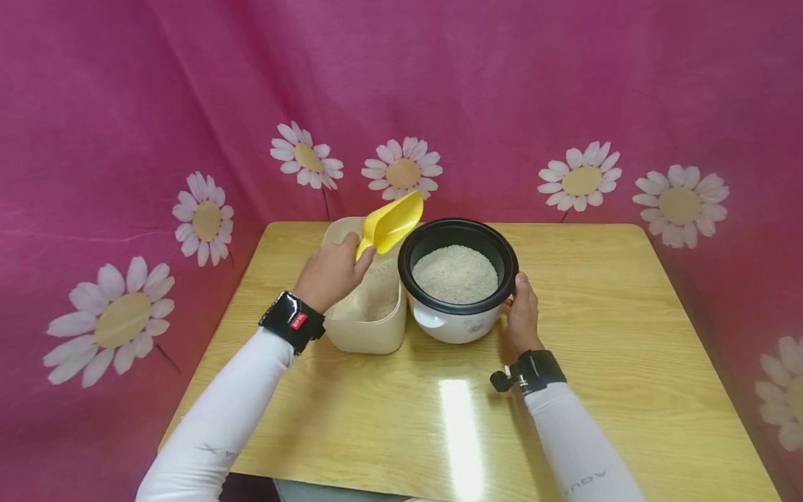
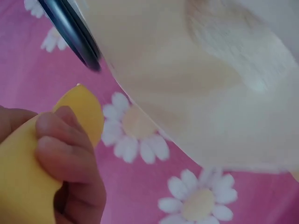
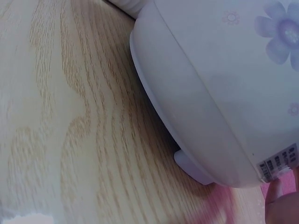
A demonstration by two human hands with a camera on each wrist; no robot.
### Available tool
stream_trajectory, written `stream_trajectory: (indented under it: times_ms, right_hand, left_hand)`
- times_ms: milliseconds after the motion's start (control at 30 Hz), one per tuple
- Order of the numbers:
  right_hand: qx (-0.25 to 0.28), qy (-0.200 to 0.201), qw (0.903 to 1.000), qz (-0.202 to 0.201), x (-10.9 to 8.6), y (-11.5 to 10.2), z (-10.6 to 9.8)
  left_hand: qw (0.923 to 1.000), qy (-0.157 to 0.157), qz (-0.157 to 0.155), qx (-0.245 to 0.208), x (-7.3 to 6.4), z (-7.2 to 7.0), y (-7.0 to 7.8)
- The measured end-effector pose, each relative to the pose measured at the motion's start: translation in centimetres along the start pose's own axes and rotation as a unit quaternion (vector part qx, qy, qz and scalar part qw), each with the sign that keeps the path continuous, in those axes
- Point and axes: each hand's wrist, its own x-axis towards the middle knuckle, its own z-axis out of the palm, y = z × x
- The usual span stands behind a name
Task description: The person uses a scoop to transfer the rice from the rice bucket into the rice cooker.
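Note:
My left hand [image 1: 332,274] grips the handle of a yellow scoop [image 1: 396,219], raised above a cream-coloured bin [image 1: 366,335] that holds rice [image 1: 366,289]. In the left wrist view, curled fingers [image 2: 65,144] wrap the scoop [image 2: 21,172]; no rice can be made out in it. Beside the bin stands a white rice cooker [image 1: 461,328] with a black rim, and a mound of rice [image 1: 454,274] lies inside it. At the cooker's right side my right hand [image 1: 523,314] holds on just below the rim. Only its fingertips show in the right wrist view, by the cooker's label [image 3: 278,162].
Both containers stand towards the back of a wooden table [image 1: 602,300], the bin on the left, close against the cooker. A pink curtain [image 1: 489,104] with white daisies surrounds the table at the back and sides. Light glares on the tabletop near the front.

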Motion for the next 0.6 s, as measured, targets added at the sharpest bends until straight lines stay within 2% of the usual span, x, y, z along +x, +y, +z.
stream_trajectory:
  times_ms: [167, 300, 500, 600]
  right_hand:
    - [0.005, 0.004, 1.0, 0.002, 0.3, 0.3, -0.1]
    - [0.003, 0.004, 1.0, -0.007, 0.3, 0.3, -0.2]
    - [0.01, 0.01, 0.9999, -0.001, 0.2, 0.3, -0.2]
    - [0.012, 0.008, 0.9999, 0.005, 0.1, 0.3, -0.1]
  left_hand:
    - [0.999, -0.025, -0.033, 0.014, -0.2, -0.8, -2.2]
    - [0.9968, -0.051, -0.045, 0.042, -0.6, -0.2, -3.3]
    - [0.9907, -0.106, -0.031, 0.079, -1.4, 1.5, -3.6]
    - [0.9879, -0.125, -0.038, 0.084, -1.4, 2.0, -3.4]
